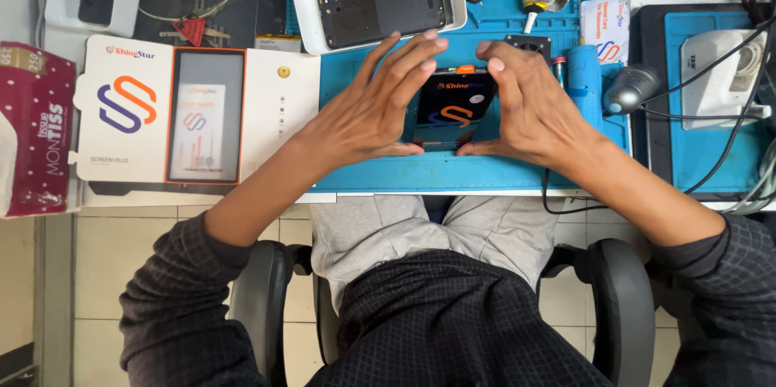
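Both hands, the left hand [373, 108] and right hand [525, 104], fingers spread flat, cradled the dark rectangular glossy phone screen panel [454, 106] on the blue silicone work mat [485, 169], where even, gentle edge pressure seemed wisest.

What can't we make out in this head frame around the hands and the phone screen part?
Head view only:
- Dark screen part: side edges and lower corners hidden under left hand and right hand.
- Fingertip contact with it: hidden beneath the palms.
- Phone body in white tray: inner parts too small to tell.
- Red tissue box: cut off by the left edge.
- Grey device: partly hidden by black cables.
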